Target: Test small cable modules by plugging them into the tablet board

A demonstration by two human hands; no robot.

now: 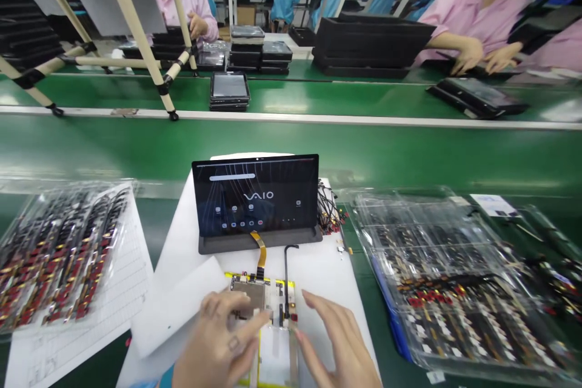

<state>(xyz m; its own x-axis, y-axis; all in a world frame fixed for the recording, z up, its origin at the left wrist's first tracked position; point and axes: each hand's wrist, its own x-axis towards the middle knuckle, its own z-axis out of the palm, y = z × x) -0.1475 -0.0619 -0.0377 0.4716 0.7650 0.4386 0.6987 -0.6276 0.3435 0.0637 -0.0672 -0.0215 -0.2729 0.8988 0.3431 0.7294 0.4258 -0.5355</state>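
A bare circuit board (250,292) with a battery pack (276,351) edged in yellow tape lies in front of me. My left hand (222,336) is over its left side, slightly blurred, the index finger stretched onto the board and the other fingers bent apart. To the right of the board my right hand (339,339) is open, thumb and fingers spread, the fingertips near a black cable (286,276) and a small red-ended part (294,317). An orange flex cable (261,250) runs from the board to a lit tablet screen (257,197) propped upright.
White foam sheets (175,309) lie under the work. Clear trays of small camera-like parts stand at left (68,254) and right (436,279). Loose black cables (330,209) lie beside the screen. Beyond the green bench (273,136), people in pink handle tablets.
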